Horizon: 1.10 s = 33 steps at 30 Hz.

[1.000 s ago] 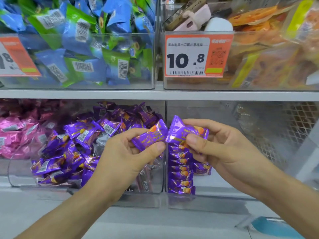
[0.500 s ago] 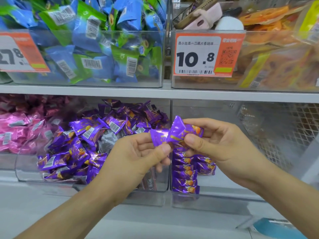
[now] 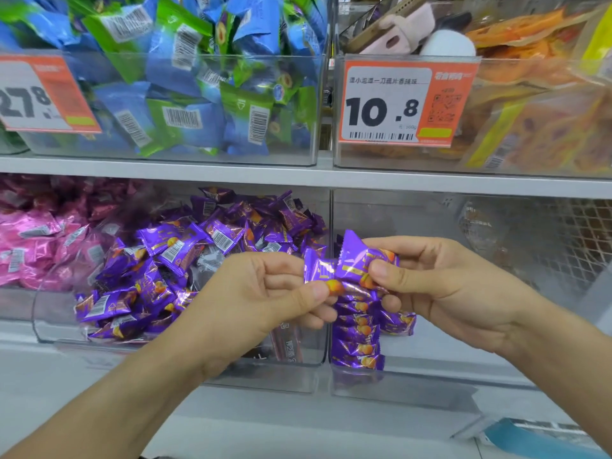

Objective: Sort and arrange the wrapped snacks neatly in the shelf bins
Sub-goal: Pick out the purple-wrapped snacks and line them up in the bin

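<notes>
My left hand (image 3: pixel 265 293) pinches a purple wrapped snack (image 3: pixel 319 270) between thumb and fingers. My right hand (image 3: pixel 440 279) grips another purple snack (image 3: pixel 357 256) right beside it; the two wrappers touch in front of the divide between two clear lower bins. The left lower bin (image 3: pixel 291 376) holds a loose heap of purple snacks (image 3: pixel 185 266). In the right lower bin (image 3: pixel 430 382), a neat upright row of purple snacks (image 3: pixel 357 339) stands against its left wall, below my hands.
Pink wrapped snacks (image 3: pixel 36 246) fill the far-left lower bin. On the shelf above, one bin holds blue and green packets (image 3: pixel 185 94), another orange packets (image 3: pixel 536 127) behind a 10.8 price tag (image 3: pixel 404 104). Wire mesh (image 3: pixel 546 240) backs the right lower bin.
My left hand has brought its snack rightward until it meets the one in my right hand. The view has shifted slightly.
</notes>
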{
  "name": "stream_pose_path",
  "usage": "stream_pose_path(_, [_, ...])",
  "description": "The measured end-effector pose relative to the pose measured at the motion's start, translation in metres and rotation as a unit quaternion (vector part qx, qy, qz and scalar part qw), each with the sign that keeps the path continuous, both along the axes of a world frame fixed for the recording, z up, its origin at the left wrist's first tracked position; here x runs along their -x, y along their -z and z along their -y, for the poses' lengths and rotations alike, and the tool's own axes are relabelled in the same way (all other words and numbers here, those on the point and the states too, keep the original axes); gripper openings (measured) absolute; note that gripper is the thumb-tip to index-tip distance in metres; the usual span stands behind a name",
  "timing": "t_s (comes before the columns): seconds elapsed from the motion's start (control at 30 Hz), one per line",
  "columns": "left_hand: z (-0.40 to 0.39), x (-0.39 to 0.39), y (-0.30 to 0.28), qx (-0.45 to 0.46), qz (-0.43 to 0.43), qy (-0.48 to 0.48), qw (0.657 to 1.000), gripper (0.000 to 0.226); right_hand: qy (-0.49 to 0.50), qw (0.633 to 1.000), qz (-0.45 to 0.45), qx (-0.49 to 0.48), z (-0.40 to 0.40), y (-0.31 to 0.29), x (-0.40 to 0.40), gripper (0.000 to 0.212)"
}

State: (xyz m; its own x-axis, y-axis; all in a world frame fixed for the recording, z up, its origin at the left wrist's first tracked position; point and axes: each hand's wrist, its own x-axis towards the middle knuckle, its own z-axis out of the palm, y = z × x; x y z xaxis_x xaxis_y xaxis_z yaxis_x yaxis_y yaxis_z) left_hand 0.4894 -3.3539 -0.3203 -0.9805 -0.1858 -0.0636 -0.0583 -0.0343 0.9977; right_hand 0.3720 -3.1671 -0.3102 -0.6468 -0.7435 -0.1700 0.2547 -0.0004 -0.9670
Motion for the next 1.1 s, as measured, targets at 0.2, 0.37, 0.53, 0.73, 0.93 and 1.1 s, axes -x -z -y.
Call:
stream_pose_path(0.2, [-0.005,0.004,0.009,-0.088,0.010,-0.013,0.996,0.031,-0.017,0.990,-0.127,-0.060,0.000,-0.002,-0.009,0.035])
stream_pose_path(0.37, [-0.004,0.004,0.013,-0.030,-0.003,-0.059,0.998,0.031,0.059,0.955,-0.273,-0.097,-0.002,-0.002,-0.006,0.046])
stream_pose_path(0.53, [-0.005,0.005,0.015,-0.002,-0.015,-0.081,0.997,0.024,0.035,0.964,-0.261,-0.034,0.002,0.000,-0.014,0.041])
stream_pose_path(0.73, [-0.007,0.006,0.012,-0.103,-0.016,-0.067,0.992,0.040,0.060,0.953,-0.293,-0.041,0.003,0.007,-0.011,0.036])
stream_pose_path(0.93, [-0.009,0.001,0.013,0.042,-0.052,-0.009,0.998,0.042,0.061,0.913,-0.400,-0.047,0.003,0.013,-0.009,0.034])
stream_pose_path(1.1, [-0.017,-0.001,0.012,0.082,-0.093,0.001,0.992,0.035,-0.012,0.931,-0.360,-0.056,-0.005,0.005,-0.003,0.052])
